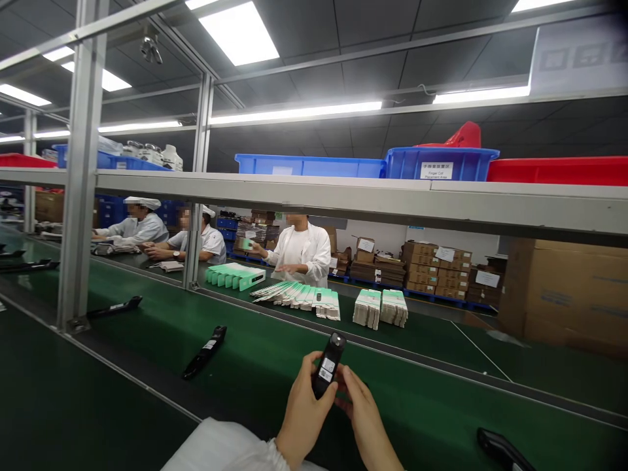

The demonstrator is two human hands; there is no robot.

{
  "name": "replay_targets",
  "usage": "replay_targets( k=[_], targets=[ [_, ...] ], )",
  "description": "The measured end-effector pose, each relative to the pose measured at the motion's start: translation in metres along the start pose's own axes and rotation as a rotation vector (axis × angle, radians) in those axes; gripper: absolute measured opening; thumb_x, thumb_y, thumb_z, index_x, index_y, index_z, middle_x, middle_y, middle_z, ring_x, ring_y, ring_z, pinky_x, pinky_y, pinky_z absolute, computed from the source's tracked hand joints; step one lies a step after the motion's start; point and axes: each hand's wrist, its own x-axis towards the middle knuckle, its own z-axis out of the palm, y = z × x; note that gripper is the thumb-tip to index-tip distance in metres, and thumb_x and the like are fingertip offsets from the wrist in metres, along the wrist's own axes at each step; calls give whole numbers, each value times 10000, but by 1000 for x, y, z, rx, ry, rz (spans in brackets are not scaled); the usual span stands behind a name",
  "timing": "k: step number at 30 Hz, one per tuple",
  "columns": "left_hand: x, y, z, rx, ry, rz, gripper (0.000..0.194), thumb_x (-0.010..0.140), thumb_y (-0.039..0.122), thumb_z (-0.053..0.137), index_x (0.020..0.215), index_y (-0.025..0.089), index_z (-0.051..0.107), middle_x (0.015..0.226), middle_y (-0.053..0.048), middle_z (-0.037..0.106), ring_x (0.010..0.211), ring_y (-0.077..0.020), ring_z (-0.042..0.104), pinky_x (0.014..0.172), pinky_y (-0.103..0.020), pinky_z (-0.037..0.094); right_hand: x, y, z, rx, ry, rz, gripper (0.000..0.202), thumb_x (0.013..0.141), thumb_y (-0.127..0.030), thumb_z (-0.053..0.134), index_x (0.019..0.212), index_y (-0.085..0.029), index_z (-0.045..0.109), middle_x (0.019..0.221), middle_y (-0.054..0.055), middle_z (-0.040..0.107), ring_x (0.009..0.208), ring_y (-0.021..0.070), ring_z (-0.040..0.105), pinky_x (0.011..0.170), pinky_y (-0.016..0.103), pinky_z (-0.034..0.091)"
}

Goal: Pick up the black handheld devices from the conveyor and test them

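Note:
A black handheld device [330,366] with white labels on its face is held upright, tilted a little, above the green belt. My left hand [303,409] is closed around its lower part, thumb across the front. Close beside its right edge is my right hand [364,412], with fingers stretched out and slightly bent. Whether those fingertips touch the device I cannot tell. Similar black devices lie on the belt: one to the left [205,353], another near the post [115,307], and a third at the lower right [503,448].
Beyond the green belt [275,340] are fanned green-and-white cartons [299,294] and two carton stacks [367,309]. A metal post [81,170] and a shelf [343,196] with blue bins [309,165] frame the line. Across it, a person in white [307,252] handles cartons; two others sit left.

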Motion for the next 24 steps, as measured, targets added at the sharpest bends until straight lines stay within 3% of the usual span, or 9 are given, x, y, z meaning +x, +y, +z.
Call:
replay_targets(
  k=[5,9,11,13,15,17,20,22,24],
  targets=[
    [-4,2,3,30,-79,42,409,735,411,592,1090,231,498,845,-20,554,798,-184,542,722,-274,417,-6,-1,6,168,-45,14,492,661,-569,645,1006,-219,658,1038,63,656,1000,255,559,722,293,457],
    [14,-5,-12,-24,-103,-7,421,765,532,501,1027,205,543,679,21,506,640,-146,506,571,-240,397,0,9,-1,184,-16,3,482,640,-564,668,963,-206,665,1001,63,663,919,226,583,651,267,451],
    [29,-11,-30,42,-45,-39,431,740,550,504,981,197,559,649,26,490,584,-140,487,502,-231,369,1,11,-1,203,-15,11,464,635,-563,673,930,-206,670,935,56,677,854,202,592,635,257,443],
    [43,-16,-56,213,55,12,358,731,496,512,914,196,578,662,10,520,615,-154,510,564,-252,407,-1,9,1,215,-18,36,462,627,-571,676,912,-208,670,882,48,685,813,189,599,629,256,441],
    [54,-20,-87,477,197,31,319,732,423,493,950,206,577,790,-34,592,769,-199,560,702,-294,443,-6,4,3,206,-47,83,492,625,-594,663,925,-203,663,879,54,690,809,195,610,632,265,444],
    [58,-22,-118,564,288,-1,407,718,355,493,1073,159,529,1036,-125,574,1039,-289,496,866,-390,396,-10,-2,5,195,-81,129,527,633,-614,642,945,-190,650,909,69,693,824,211,621,648,281,451],
    [55,-26,-151,792,484,-250,491,738,254,433,1200,87,429,1303,-226,394,1270,-369,268,984,-512,248,-15,-9,8,184,-107,142,549,652,-617,626,973,-171,619,944,89,694,834,231,636,670,299,455],
    [50,-30,-160,825,510,-424,445,727,189,424,1152,66,468,1258,-253,437,1268,-388,281,982,-540,224,-17,-11,9,160,-115,122,544,663,-612,620,976,-167,602,954,94,693,827,232,643,672,296,450],
    [47,-34,-161,754,462,-472,364,703,120,410,1041,73,537,1144,-247,526,1228,-385,350,972,-540,232,-18,-12,9,135,-124,97,532,673,-612,611,966,-168,593,966,93,691,822,227,646,667,285,445]
  ],
)
